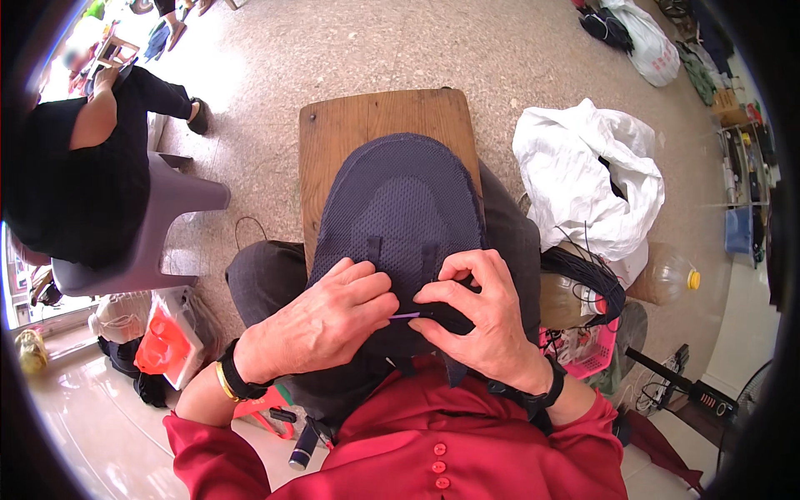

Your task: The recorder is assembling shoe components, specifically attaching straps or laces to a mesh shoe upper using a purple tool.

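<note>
A dark navy padded mesh panel (403, 208) with one rounded end lies over a wooden stool top and my lap. Two short dark strap tabs (375, 248) stand out on its surface. My left hand (329, 321) is closed at the near part of the panel, with a thin purple stick-like tool (406, 315) poking out from its fingers toward the right. Across from it, my right hand (479, 312) has thumb and forefinger apart around the tool's tip, and I see nothing between them. The near end of the panel is partly hidden by my hands.
The wooden stool (383, 112) stands before me. At right are a white sack (583, 175), a bundle of black cords (596, 279), plastic jugs (662, 275) and a pink basket (590, 354). Another person (75, 175) sits on a grey plastic stool (171, 204) at left.
</note>
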A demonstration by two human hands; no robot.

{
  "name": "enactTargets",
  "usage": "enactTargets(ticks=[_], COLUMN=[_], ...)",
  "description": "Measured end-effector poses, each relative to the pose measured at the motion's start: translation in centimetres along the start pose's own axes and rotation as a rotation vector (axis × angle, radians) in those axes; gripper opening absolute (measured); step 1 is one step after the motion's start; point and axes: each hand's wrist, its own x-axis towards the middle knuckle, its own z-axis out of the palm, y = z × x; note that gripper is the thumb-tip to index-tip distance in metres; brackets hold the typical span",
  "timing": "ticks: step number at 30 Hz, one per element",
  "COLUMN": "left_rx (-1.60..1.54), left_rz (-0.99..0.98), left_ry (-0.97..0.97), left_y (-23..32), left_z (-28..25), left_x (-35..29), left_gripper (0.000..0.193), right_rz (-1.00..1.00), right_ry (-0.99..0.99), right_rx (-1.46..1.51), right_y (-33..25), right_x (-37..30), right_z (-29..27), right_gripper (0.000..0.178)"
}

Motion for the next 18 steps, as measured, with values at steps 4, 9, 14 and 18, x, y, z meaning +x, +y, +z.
enactTargets(ticks=[4, 9, 14, 18], left_rx=[0.09, 0.152, 0.104, 0.056], left_rz=[-0.032, 0.016, 0.094, 0.078], left_ry=[0.07, 0.074, 0.05, 0.039], left_y=[0.6, 0.1, -0.9, -0.8], left_z=[1.0, 1.3, 1.2, 0.8], left_x=[0.7, 0.6, 0.3, 0.2], left_gripper=[0.019, 0.019, 0.014, 0.018], right_rz=[-0.011, -0.011, 0.004, 0.009], right_ry=[-0.01, -0.016, -0.024, -0.032], right_rx=[-0.002, -0.012, -0.02, -0.017], right_y=[0.3, 0.1, 0.0, -0.1], right_x=[0.1, 0.1, 0.2, 0.2], right_z=[-0.1, 0.0, 0.0, -0.1], right_gripper=[0.033, 0.032, 0.031, 0.031])
